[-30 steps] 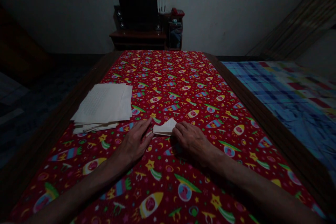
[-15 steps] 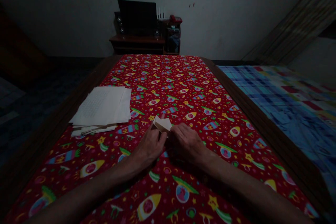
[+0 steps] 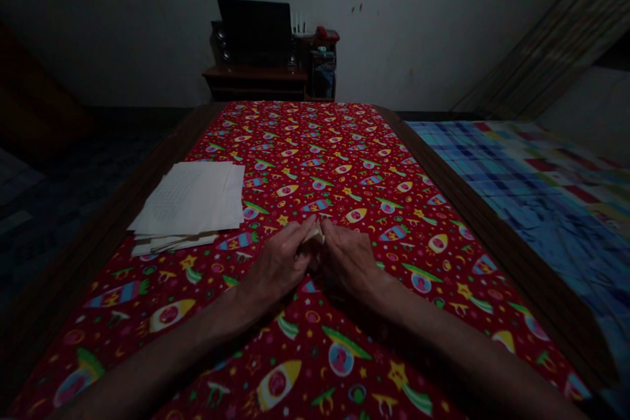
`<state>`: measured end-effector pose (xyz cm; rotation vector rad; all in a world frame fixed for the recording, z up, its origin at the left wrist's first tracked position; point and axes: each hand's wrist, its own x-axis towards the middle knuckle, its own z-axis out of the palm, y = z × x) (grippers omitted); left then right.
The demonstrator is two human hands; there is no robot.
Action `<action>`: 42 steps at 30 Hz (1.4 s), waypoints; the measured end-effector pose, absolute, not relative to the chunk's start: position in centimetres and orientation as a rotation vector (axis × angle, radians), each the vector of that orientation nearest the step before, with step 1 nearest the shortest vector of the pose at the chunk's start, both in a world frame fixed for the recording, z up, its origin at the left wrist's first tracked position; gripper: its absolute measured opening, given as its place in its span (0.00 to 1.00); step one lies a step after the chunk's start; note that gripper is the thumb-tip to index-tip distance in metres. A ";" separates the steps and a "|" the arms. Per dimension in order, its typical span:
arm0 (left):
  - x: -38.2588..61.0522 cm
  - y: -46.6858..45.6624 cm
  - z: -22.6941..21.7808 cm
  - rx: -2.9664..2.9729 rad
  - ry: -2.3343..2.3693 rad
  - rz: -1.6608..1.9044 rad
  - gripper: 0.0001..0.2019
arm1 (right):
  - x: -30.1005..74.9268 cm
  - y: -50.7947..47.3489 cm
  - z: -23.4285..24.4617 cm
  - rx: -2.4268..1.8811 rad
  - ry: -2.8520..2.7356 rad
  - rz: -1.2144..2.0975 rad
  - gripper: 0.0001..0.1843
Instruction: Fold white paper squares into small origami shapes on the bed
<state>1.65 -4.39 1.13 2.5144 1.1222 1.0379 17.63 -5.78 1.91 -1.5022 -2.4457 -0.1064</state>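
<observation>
Between my two hands is a small folded piece of paper [image 3: 316, 235], pale and mostly covered by fingers. My left hand [image 3: 279, 261] is closed on its left side, thumb and fingertips pinching it. My right hand [image 3: 348, 257] pinches the other side, its fingers curled and touching those of the left. Both hands are just above the red patterned cloth [image 3: 275, 335]; whether they rest on it I cannot tell. To the left of them lies a stack of paper sheets [image 3: 197, 193], the top one covered with writing.
The cloth covers a long surface with dark brown edges [image 3: 457, 203]. Beyond its far end stand a small desk [image 3: 256, 75] with a black screen [image 3: 254, 26], speakers and a red telephone [image 3: 327, 33]. A blue checked sheet [image 3: 497, 190] spreads on the right.
My hands have drawn together around the folded paper and turned it, so less of it shows. The paper stack lies as before; the view has shifted slightly.
</observation>
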 end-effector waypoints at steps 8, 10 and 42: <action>1.6 -3.9 1.0 2.441 1.122 1.055 0.23 | 18.6 -5.2 1.4 -1.420 -2.381 0.050 0.13; 1.1 -3.6 0.8 2.457 1.144 1.037 0.23 | 19.0 -5.2 1.3 -1.443 -2.325 0.098 0.13; -0.9 -3.7 -0.3 2.679 1.082 0.526 0.21 | 20.6 -6.0 -0.7 -1.276 -2.477 -0.103 0.08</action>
